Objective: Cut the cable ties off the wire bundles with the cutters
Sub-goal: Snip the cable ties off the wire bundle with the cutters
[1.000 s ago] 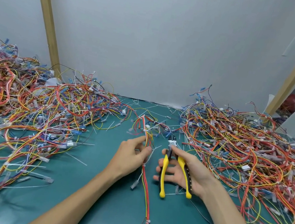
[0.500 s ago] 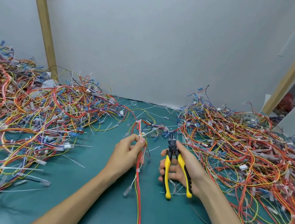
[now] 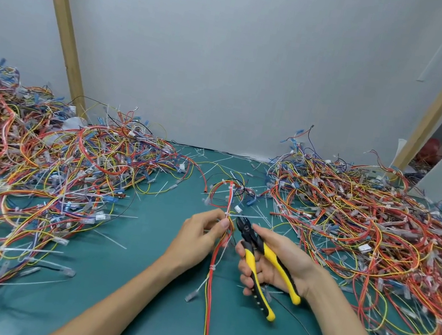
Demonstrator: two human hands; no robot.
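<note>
One pair of yellow-handled cutters (image 3: 250, 238) lies in the right hand (image 3: 276, 264), its grip curled round the spread handles, nose just beside a white cable tie (image 3: 228, 214). The left hand (image 3: 199, 237) has its grip pinching the red-and-yellow wire bundle (image 3: 210, 288) at that tie, over the green table (image 3: 135, 284) between two wire heaps (image 3: 53, 168) (image 3: 363, 235).

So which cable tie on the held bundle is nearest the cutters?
The cable tie at the left hand, its tail toward the cutters; others sit farther away.

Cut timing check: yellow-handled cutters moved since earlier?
Yes. The yellow-handled cutters in the right hand tilted left, away from the tangled wire pile on the right, tip now near the white cable tie on the red wire bundle.
</note>
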